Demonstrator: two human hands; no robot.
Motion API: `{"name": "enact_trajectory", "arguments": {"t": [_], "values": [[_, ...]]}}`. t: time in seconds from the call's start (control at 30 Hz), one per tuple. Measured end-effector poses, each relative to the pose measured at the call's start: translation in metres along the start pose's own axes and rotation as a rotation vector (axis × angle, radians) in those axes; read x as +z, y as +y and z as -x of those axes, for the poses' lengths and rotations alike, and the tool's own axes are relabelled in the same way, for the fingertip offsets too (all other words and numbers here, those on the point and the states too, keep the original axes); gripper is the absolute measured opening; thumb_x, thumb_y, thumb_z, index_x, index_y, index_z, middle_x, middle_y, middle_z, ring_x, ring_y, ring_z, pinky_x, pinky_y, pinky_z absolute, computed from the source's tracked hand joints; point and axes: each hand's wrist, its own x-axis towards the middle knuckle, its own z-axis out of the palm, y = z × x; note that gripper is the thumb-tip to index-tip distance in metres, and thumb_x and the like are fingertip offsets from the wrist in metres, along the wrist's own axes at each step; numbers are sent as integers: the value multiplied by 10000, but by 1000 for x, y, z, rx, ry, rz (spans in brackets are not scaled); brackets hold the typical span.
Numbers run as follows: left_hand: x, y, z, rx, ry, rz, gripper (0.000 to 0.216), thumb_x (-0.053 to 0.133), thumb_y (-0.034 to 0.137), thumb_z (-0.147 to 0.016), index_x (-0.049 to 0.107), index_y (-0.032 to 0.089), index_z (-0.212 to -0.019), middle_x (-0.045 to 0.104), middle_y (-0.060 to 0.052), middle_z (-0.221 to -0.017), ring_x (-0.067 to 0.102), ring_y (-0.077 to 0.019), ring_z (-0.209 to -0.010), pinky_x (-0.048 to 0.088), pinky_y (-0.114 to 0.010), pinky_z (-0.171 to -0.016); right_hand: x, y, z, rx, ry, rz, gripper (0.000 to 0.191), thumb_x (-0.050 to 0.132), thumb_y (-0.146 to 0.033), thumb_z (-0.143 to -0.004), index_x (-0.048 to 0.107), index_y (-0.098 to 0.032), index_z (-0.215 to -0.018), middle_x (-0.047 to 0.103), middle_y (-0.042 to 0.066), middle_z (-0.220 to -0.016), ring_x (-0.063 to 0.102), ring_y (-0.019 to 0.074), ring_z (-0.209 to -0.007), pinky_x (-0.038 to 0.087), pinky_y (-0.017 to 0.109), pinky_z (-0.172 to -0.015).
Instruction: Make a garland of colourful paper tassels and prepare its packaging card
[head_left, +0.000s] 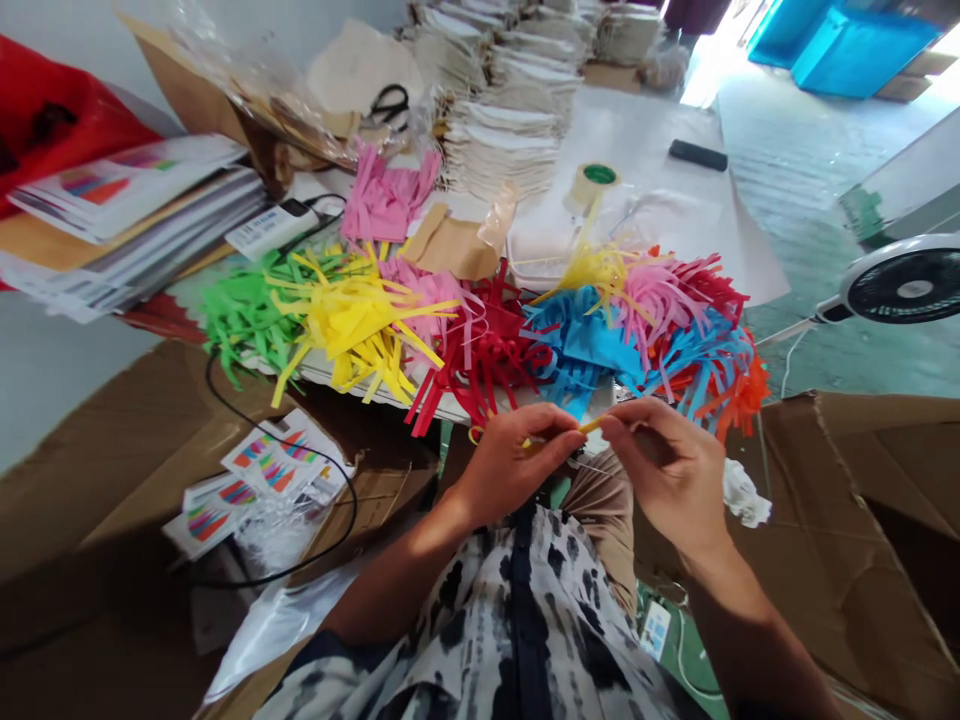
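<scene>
Near the front edge of the table [637, 130], low over the lap [607, 505]: yellow strip [592, 425], pinched between thumb and fingers of the left hand [508, 455] and, just beside, between thumb and fingertips of the right hand [675, 465], with a short length visible in the gap. Just beyond, on the table, a row of fringes [491, 350]: green, yellow, pink, red, blue, left to right, then a mixed heap [667, 310] with orange at its end. Farther back, tape [591, 187] near pale stacks [502, 150]; off to the right, beyond the table, a fan [915, 288]
</scene>
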Motion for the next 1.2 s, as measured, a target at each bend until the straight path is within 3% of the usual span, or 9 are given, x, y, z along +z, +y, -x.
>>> {"name": "enact_trajectory", "arguments": {"t": [0.1,0.27,0.33,0.43,0.57,0.7,0.93,1.07,1.2], "values": [[-1,3,-2,-46,-61,-3,310,686,470,-1003,747,176,-922,721,0,-795,601,-99,-674,447,-216,-623,-1,0,-5,18,126,-82,73,754,-294,-970,762,-241,-920,691,-22,-779,622,114,-669,502,240,-619],[-11,11,-33,119,-49,-130,293,650,459,-1030,788,210,-961,778,-18,-901,686,-139,-814,510,-252,-750,-2,9,-21,-4,-50,-178,203,735,-319,-982,794,-234,-808,773,36,-883,728,165,-844,583,257,-667],[-21,8,-64,222,54,-301,316,584,439,-1067,795,220,-982,802,-40,-989,711,-173,-947,528,-293,-879,-4,15,-33,40,77,-225,273,729,-335,-987,783,-216,-747,775,44,-836,738,164,-789,606,277,-671],[-37,-4,-119,203,225,-772,303,529,333,-1081,789,186,-1033,803,-94,-1059,683,-251,-1062,501,-387,-1006,-12,19,-61,69,397,-303,222,719,-382,-994,813,-186,-953,805,65,-936,733,142,-659,641,317,-656],[-40,-23,-174,62,148,-1135,355,480,306,-1076,800,151,-1086,794,-153,-1143,655,-313,-1162,497,-428,-1020,-33,21,-106,-372,680,90,292,584,-358,-1067,779,-191,-1206,792,104,-1189,788,240,-1050,664,483,-934],[-29,-33,-188,41,102,-1206,346,505,331,-1053,800,193,-1169,784,-134,-1218,624,-337,-1223,493,-466,-1020,-44,42,-138,-633,462,558,371,541,-267,-1073,698,-218,-1406,714,125,-1421,663,257,-1357,542,503,-1166],[-37,-30,-191,87,144,-1110,278,583,327,-1015,818,233,-1131,791,-87,-1218,634,-317,-1233,477,-470,-1050,-30,97,-144,-445,-86,757,405,475,-272,-1081,690,-213,-1419,690,118,-1470,681,274,-1320,546,482,-1128],[-41,-8,-195,179,281,-949,225,643,299,-984,824,189,-1060,806,-102,-1150,696,-267,-1112,504,-392,-1030,-29,103,-141,-438,-216,828,390,473,-282,-1072,728,-231,-1363,720,97,-1431,658,301,-1337,407,563,-1206],[-18,3,-183,238,280,-784,211,665,307,-969,819,186,-1048,819,-92,-1095,731,-237,-998,549,-365,-939,-27,103,-137,-451,-242,786,421,456,-278,-1063,698,-210,-1400,699,116,-1458,624,311,-1373,344,586,-1215]]}}
